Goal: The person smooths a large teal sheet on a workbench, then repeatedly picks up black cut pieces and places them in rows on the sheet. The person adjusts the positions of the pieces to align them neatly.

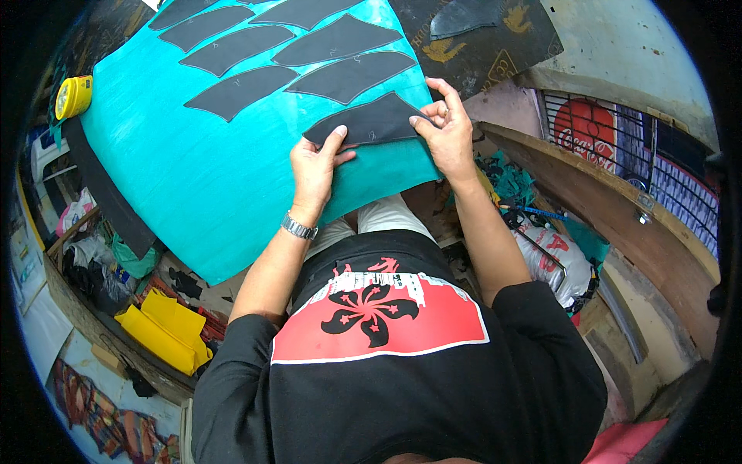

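Note:
A dark, curved, pointed pattern piece (376,118) is held by its ends near the front edge of a teal sheet (178,185). My left hand (318,164) pinches its left end, thumb on top and fingers curled beneath. At the opposite end, my right hand (450,138) grips it with the thumb over the face and the other fingers bent behind. Beyond it, several similar dark pieces, such as one pointed piece (352,76), lie flat in rows on the teal sheet.
A yellow tub (75,97) sits at the sheet's left edge. A dark printed board (502,46) with a grey piece (464,19) lies at the far right. Yellow folded material (166,332) and bags are low on the left; a stuffed white bag (553,259) is on the right.

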{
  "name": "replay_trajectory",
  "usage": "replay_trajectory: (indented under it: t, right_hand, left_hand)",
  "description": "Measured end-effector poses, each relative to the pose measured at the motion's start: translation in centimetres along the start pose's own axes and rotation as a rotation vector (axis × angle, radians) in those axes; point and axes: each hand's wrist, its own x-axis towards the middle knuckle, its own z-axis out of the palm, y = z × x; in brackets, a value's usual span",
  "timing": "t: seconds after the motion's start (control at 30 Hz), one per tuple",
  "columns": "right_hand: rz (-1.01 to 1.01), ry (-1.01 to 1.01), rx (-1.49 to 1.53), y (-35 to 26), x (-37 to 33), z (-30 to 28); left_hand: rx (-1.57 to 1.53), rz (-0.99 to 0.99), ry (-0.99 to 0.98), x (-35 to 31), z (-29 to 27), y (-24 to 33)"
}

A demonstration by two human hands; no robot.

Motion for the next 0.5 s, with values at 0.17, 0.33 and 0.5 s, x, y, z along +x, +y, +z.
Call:
replay_trajectory:
  t: [0.17,0.33,0.5]
  right_hand:
    - [0.04,-0.028,0.013,0.9,0.9,-0.3]
    - [0.046,0.01,-0.055,1.0,1.4,0.0]
    - [-0.029,0.064,-0.122,0.7,1.7,0.0]
  left_hand:
    - [0.094,-0.019,-0.054,0.3,-0.2,0.0]
    - [0.141,-0.002,-0.027,0.5,0.2,0.2]
    - [0.219,0.013,-0.036,0.6,0.4,0.4]
